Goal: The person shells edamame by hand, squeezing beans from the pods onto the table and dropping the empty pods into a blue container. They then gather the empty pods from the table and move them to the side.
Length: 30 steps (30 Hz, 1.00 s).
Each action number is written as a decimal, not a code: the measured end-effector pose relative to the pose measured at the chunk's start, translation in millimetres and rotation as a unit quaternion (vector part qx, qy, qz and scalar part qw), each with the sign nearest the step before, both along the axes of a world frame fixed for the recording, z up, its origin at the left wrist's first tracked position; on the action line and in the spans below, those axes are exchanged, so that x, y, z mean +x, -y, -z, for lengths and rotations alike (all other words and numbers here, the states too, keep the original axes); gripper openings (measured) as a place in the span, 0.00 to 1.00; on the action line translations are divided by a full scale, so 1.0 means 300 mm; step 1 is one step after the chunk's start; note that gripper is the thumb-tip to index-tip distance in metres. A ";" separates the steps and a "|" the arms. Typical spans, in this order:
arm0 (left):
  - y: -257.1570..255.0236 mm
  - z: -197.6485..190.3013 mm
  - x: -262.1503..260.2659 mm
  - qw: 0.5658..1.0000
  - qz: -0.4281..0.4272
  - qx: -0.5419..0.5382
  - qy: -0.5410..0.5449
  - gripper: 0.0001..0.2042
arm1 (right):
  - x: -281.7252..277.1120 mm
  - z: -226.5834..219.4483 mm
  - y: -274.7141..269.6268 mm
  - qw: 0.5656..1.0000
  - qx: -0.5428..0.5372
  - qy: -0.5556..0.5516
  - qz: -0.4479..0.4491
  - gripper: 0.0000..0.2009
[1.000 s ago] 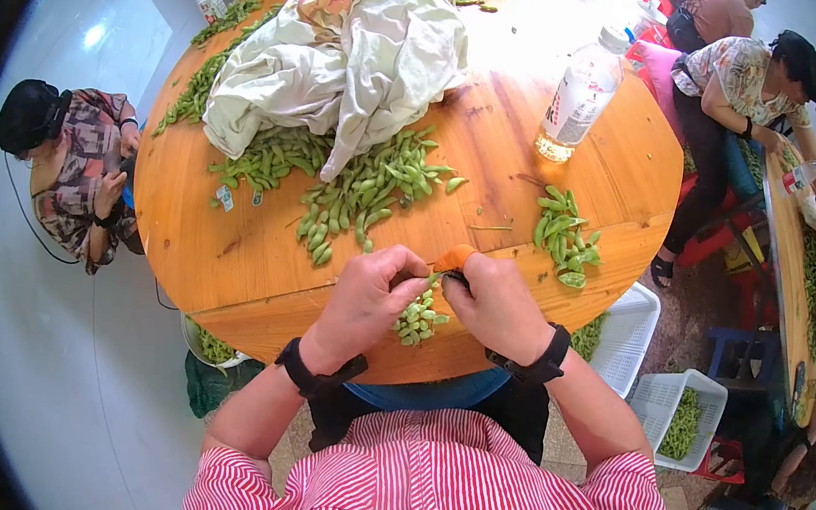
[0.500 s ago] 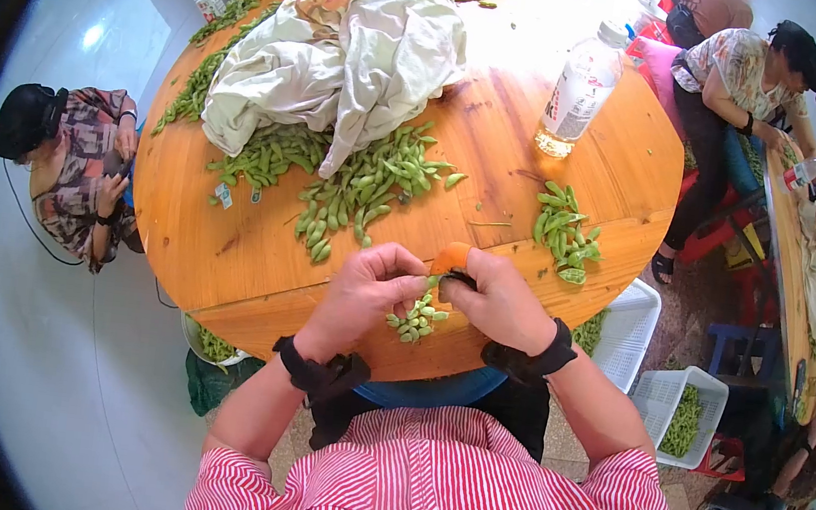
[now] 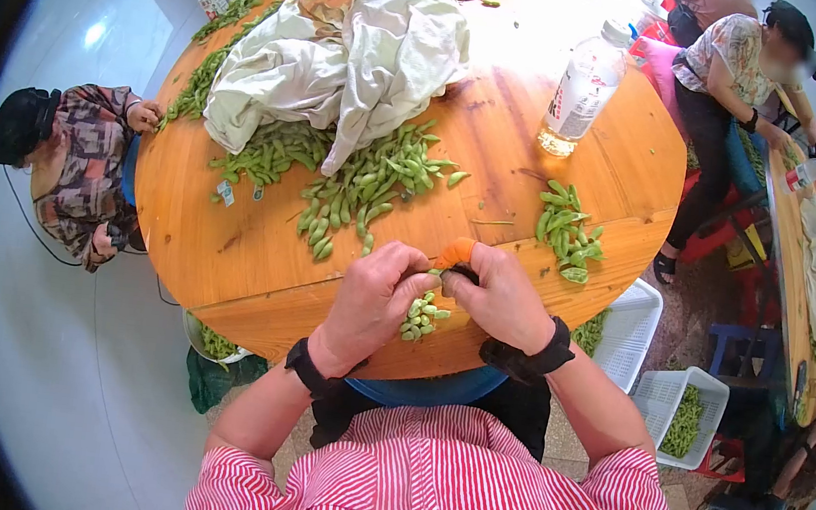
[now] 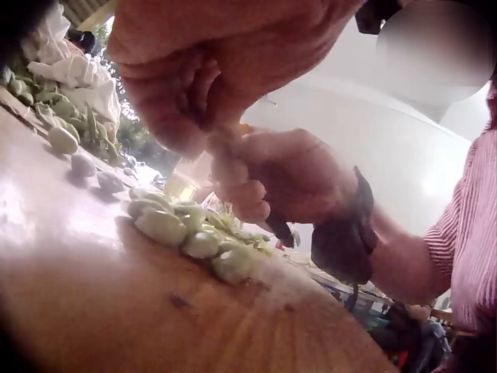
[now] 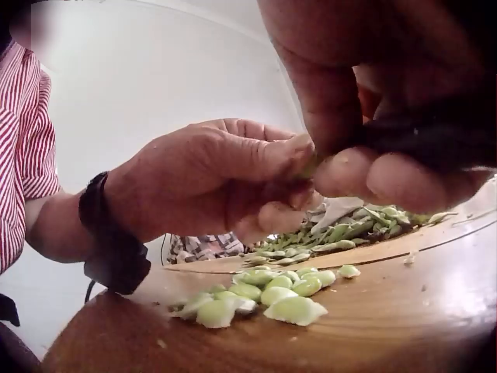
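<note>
In the head view my left hand [image 3: 376, 292] pinches a green edamame pod [image 3: 435, 271] between thumb and fingertips at the table's near edge. My right hand [image 3: 505, 301] meets it fingertip to fingertip, curled round a dark slim tool [image 5: 427, 140] whose kind I cannot tell. An orange covering [image 3: 456, 252] wraps its index finger. The pod is mostly hidden by the fingers. Just below both hands lies a small heap of pale shelled beans [image 3: 420, 319], seen close up as plump green beans [image 5: 276, 294] in the right wrist view.
A large edamame pile [image 3: 377, 176] lies ahead, partly under a crumpled white cloth [image 3: 350, 57]. To the right are a smaller pod pile [image 3: 567, 235] and a bottle [image 3: 579, 93]. White baskets [image 3: 679, 417] stand below the round table [image 3: 254, 278]. Other people sit left and right.
Both hands stay together over the bean heap, with the left fingers drawn in closer round the pod. The person at left has reached a hand out to the table edge.
</note>
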<state>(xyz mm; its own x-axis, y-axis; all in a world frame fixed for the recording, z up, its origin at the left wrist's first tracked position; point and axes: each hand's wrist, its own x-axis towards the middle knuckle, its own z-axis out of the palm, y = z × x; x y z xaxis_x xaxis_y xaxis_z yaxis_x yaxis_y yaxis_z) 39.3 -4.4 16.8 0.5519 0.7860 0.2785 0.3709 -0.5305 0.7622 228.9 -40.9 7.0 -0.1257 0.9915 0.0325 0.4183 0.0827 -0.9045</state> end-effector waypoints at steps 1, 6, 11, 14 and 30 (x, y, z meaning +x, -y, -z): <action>0.002 -0.003 0.002 1.000 -0.011 -0.023 0.006 0.07 | 0.000 0.000 -0.001 1.000 0.000 0.000 0.000 0.05; 0.006 0.026 0.008 0.995 -0.032 -0.084 0.049 0.07 | -0.002 -0.019 0.002 0.997 0.055 0.061 0.003 0.06; -0.005 0.036 0.008 0.870 -0.050 -0.445 0.206 0.10 | 0.000 -0.008 0.005 0.997 0.068 0.027 0.009 0.05; -0.005 0.042 0.008 0.891 -0.042 -0.412 0.186 0.10 | 0.000 -0.021 0.002 0.998 0.045 0.027 0.020 0.06; -0.034 0.039 -0.011 0.805 -0.035 -0.537 0.249 0.10 | -0.028 -0.005 0.006 0.988 0.141 0.054 0.035 0.07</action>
<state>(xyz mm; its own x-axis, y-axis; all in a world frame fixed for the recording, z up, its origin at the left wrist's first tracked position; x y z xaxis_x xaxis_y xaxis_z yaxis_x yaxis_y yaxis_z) 36.1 5.7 5.0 0.5261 0.7451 -0.4099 -0.1224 0.5433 0.8306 220.5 -42.8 8.6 -0.0743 0.9511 0.2999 0.5242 0.2930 -0.7996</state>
